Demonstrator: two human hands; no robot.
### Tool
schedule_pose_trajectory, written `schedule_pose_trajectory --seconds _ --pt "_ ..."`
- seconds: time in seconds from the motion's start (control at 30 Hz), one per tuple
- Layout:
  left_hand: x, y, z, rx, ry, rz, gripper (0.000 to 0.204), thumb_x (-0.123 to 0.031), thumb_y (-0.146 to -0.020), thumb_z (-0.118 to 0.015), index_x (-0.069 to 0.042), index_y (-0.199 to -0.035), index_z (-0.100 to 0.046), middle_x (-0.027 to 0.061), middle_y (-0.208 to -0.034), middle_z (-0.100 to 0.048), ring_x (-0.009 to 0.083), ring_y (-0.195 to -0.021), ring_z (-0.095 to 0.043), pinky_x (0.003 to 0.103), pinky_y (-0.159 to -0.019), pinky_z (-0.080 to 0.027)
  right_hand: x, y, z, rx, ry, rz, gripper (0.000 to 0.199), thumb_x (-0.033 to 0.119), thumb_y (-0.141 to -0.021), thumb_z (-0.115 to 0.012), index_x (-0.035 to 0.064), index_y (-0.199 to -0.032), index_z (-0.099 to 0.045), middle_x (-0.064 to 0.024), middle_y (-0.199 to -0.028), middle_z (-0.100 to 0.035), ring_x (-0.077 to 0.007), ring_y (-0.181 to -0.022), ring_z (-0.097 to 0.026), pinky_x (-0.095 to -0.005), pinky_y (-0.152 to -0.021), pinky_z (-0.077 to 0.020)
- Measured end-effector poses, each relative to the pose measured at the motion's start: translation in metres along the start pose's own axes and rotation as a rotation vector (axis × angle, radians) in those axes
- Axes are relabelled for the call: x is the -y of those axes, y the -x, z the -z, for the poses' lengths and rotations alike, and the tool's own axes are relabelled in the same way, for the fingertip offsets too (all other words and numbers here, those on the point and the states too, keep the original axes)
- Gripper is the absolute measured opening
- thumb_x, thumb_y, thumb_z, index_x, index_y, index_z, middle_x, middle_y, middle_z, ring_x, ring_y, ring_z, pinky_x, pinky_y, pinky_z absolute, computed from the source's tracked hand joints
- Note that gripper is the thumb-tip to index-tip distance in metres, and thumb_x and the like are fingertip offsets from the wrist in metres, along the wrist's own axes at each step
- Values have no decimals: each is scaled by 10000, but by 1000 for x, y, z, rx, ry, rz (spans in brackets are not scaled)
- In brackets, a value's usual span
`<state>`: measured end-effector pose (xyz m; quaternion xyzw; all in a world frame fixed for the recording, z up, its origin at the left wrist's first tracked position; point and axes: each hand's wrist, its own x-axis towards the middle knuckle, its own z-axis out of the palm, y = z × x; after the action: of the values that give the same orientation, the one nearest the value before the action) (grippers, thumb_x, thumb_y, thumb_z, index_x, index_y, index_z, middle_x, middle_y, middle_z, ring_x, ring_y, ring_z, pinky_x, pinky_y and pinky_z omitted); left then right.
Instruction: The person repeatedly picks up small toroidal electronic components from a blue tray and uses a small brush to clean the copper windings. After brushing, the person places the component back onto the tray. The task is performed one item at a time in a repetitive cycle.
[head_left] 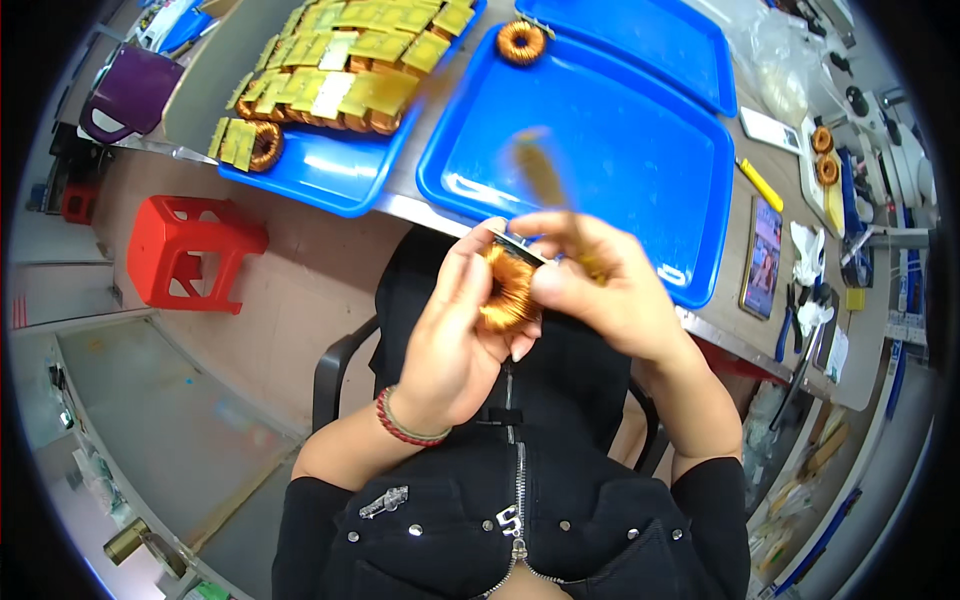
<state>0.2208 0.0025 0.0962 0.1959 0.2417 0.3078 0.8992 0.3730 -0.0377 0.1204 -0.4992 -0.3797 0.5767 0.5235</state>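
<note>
The copper-wound toroid coil (508, 290) sits upright between both hands, held over the person's lap just in front of the tabletop (405, 195) edge. The left hand (450, 340) cradles it from below and behind, its fingers curled around the ring with the thumb against the outer winding. The right hand (600, 285) pinches the near rim with thumb and forefinger while also gripping a yellowish strip (540, 170) that rises blurred above the knuckles (what it is exactly I cannot tell, since it is smeared by motion). A small dark plate (517, 247) shows at the top of the coil, touching it. Ahead lies a nearly bare blue tray (600, 150) with a single coil (521, 42) at its far corner, and to the left a second tray (320, 175) packed with coils under yellow squares. The likeliest mishap, in my judgement, is the coil slipping from the two-handed pinch and dropping to the floor, because it hangs clear of the tabletop; a fast swing of the strip could also scrape or snag the fine windings.
</note>
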Motion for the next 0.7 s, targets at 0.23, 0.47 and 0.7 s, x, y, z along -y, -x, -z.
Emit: schedule_pose_trajectory --seconds 0.23,0.47,0.7 --pt "-21 -37 20 42 -804 -572 711 -296 -890 -520 -76 -1389 -63 135 -1207 -375 175 -1004 -480 274 -743 -440 -2 -73 13 -125 393 448 352 87 -753 -712 8 -1060 -559 -61 -878 -628 -103 -796 -597 -239 -672 -511" --pt "-95 -59 97 -820 -1445 -1180 727 -184 -720 -708 -9 -1307 -317 180 -1280 -275 310 -1184 -280 411 -1003 -220 -12 -167 73 -374 769 501 370 133 -695 -746 30 -1024 -611 -103 -973 -624 -194 -908 -609 -289 -803 -473" --pt "-145 -82 158 -1378 -1421 -999 535 -300 -627 -789 -121 -1069 -548 28 -1024 -526 231 -1077 -383 396 -940 -273 -5 -196 66 -544 1198 484 413 266 -678 -755 116 -1042 -631 -52 -1055 -541 -225 -914 -583 -333 -764 -478"
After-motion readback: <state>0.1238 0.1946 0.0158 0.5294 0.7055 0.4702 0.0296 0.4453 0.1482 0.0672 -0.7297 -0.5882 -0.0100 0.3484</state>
